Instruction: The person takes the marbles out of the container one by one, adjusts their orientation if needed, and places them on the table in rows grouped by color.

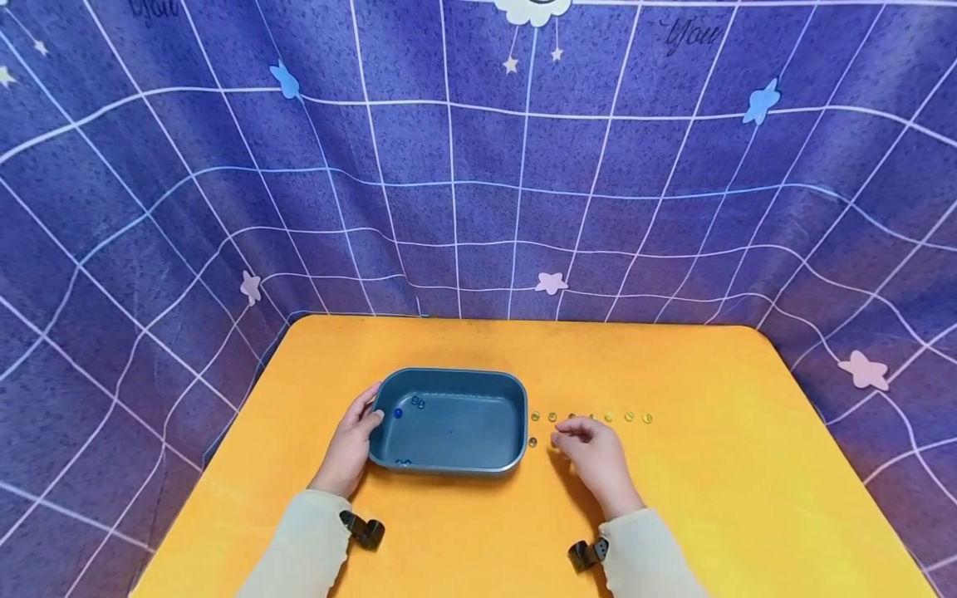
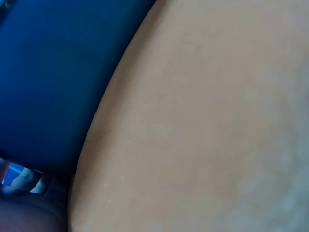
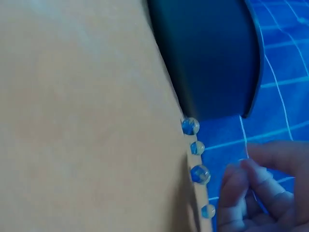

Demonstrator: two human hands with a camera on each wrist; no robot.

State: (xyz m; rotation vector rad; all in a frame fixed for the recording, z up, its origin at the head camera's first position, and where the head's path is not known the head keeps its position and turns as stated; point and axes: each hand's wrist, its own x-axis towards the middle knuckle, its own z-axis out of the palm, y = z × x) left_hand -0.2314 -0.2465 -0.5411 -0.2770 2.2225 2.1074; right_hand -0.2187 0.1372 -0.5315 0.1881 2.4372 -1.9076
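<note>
A dark blue-grey plastic box [image 1: 452, 471] with rounded corners stands on the table. My left hand [image 1: 350, 448] grips its left end, thumb over the rim and fingers outside. Inside lie several glass marbles, among them a deep blue marble [image 1: 398, 413]. To the right of the box runs a row of clear marbles, ending at a marble [image 1: 647, 419]; a single marble [image 1: 532, 442] sits nearer me. Just right of that one, my right hand [image 1: 594, 461] hovers with thumb and fingertips close together. In the right wrist view, whether these fingers [image 3: 235, 188] pinch anything cannot be made out.
The yellow-orange table [image 1: 748, 498] reaches back to a blue grid-patterned curtain [image 1: 478, 208], which also hangs at both sides. Dark wrist cameras are strapped over both pale sleeves [image 1: 299, 548].
</note>
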